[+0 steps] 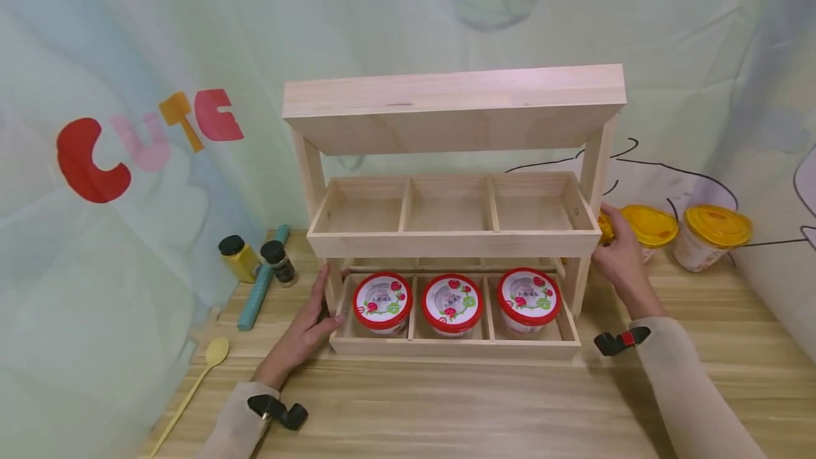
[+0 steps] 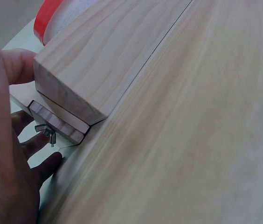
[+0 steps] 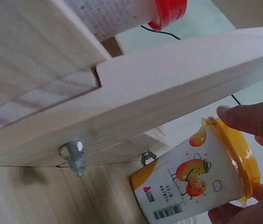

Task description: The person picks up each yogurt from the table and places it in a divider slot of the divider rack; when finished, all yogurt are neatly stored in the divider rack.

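Observation:
A two-tier wooden rack [image 1: 446,245] stands on the table. My left hand [image 1: 304,335] holds its lower left corner, with the thumb over the tray's end and the fingers around the outer side, near a wing nut [image 2: 47,131]. Beside the rack's right post, my right hand [image 1: 618,257] grips a white cup [image 3: 192,179] by its yellow lid [image 3: 236,156], thumb on one side of the rim and fingers on the other. In the head view the rack hides most of that cup. Three red-lidded cups [image 1: 452,303] sit in the lower tray, one per compartment.
Two more yellow-lidded cups [image 1: 717,227] stand at the right, near the curtain [image 1: 688,91]. On the left are two black-capped jars [image 1: 278,264], a teal stick [image 1: 255,297] and a yellow spoon [image 1: 217,351]. The rack's upper tray has three compartments.

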`<act>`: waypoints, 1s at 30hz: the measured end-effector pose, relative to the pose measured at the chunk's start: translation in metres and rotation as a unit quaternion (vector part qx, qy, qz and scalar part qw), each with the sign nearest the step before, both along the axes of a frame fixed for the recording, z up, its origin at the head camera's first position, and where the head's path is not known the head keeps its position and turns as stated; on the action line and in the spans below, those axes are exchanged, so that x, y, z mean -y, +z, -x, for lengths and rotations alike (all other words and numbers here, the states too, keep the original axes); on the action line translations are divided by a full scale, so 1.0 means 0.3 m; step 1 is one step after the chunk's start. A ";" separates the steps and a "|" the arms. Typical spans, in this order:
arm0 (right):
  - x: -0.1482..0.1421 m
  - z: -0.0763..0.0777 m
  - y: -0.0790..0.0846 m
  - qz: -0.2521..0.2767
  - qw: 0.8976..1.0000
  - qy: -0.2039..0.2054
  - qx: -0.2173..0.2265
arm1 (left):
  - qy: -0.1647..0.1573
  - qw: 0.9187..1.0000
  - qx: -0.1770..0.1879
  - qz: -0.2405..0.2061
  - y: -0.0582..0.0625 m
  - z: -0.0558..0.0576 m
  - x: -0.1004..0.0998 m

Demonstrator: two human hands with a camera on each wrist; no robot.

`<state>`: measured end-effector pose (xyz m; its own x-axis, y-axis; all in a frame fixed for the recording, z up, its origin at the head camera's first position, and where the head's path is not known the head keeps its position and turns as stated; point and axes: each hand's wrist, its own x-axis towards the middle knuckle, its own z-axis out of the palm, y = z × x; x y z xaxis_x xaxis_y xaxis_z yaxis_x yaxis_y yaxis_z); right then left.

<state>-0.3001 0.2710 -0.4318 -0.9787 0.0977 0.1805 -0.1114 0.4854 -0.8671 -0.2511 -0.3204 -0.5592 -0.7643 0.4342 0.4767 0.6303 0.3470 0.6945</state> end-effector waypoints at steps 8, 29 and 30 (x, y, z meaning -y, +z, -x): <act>-0.005 0.003 -0.047 -0.011 0.999 -0.016 -0.042 | -0.001 1.000 -0.009 0.001 0.002 -0.006 0.000; 0.000 -0.017 -0.007 -0.005 0.997 -0.052 -0.057 | 0.020 1.000 -0.006 -0.008 0.152 -0.105 -0.095; 0.002 -0.020 0.001 -0.005 0.997 -0.055 -0.055 | 0.023 1.000 -0.007 -0.005 0.154 -0.107 -0.096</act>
<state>-0.2941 0.2705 -0.4314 -0.9361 0.2021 0.2880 -0.1513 0.5078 -0.8481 -0.2191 -0.2915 -0.5129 -0.7768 0.3929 0.4921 0.6233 0.3688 0.6896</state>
